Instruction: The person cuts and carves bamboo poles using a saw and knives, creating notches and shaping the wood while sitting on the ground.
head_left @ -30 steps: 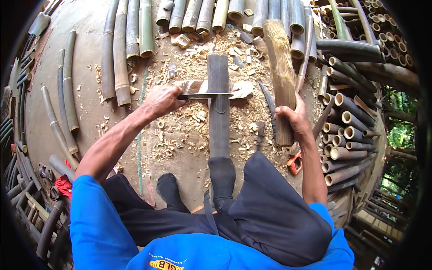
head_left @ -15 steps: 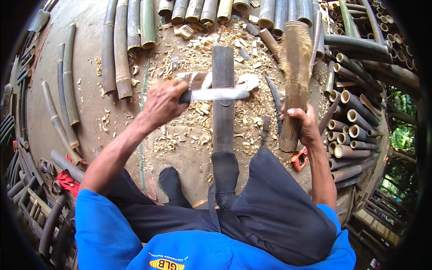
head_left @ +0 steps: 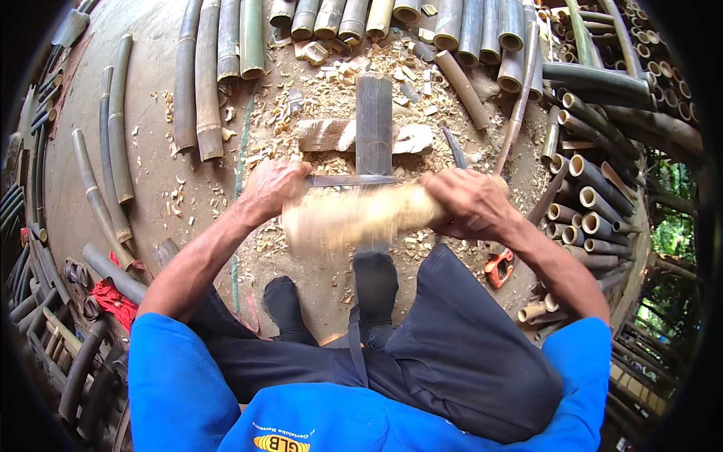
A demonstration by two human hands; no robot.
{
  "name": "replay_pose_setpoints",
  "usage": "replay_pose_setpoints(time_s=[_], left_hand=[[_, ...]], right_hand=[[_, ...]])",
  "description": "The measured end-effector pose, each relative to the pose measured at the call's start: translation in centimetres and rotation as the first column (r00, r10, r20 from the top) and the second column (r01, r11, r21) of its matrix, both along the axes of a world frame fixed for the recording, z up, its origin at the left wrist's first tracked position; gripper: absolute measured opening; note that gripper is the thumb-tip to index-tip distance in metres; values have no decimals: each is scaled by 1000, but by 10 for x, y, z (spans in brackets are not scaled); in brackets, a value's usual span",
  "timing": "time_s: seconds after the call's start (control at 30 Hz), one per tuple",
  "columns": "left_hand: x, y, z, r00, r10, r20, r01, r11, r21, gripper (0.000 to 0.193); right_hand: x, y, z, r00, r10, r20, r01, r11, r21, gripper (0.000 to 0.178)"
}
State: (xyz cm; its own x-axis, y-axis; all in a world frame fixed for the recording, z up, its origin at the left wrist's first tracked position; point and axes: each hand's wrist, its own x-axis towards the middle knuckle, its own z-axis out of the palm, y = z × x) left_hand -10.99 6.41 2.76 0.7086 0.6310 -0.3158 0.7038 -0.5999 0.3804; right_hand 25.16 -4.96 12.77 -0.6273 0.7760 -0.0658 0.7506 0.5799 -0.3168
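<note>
My left hand (head_left: 275,188) is closed round the handle of a knife (head_left: 350,181), whose blade lies crosswise over a dark bamboo length (head_left: 373,124). In my closed right hand (head_left: 471,200) is a thick wooden club (head_left: 354,218), its surface pale and frayed. Blurred by motion, the club lies level just on the near side of the blade and hides part of the bamboo; whether it touches the blade I cannot tell. The bamboo rests across a rough wooden block (head_left: 324,135), and its near end meets my dark-socked foot (head_left: 375,277).
Pale wood chips (head_left: 331,83) litter the floor round the block. Bamboo lengths (head_left: 205,83) lie at the far left and far side. A stack of cut bamboo (head_left: 595,196) stands at right. An orange-handled tool (head_left: 498,269) lies by my right knee.
My right hand has swung the club from upright at right down to level across the bamboo. The knife blade has come slightly nearer to me and turned to show less of its face.
</note>
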Motion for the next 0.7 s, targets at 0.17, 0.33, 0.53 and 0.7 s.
replay_pose_setpoints(time_s=[0.17, 0.33, 0.53, 0.7], left_hand=[[6, 5, -5, 999, 30, -21, -29, 999, 39, 12], [8, 2, -5, 997, 30, -65, -26, 998, 55, 11], [8, 1, 1, 995, 7, -103, 1, 997, 80, 16], [18, -2, -5, 997, 30, -66, -26, 998, 54, 16]], right_hand=[[22, 56, -43, 939, 140, 313, -117, 989, -93, 37], [10, 41, -38, 869, 493, 37, -493, 857, 151, 35], [-2, 29, -29, 947, 235, 220, -232, 972, -39, 34], [34, 51, -31, 947, 69, 314, -69, 998, -10, 35]])
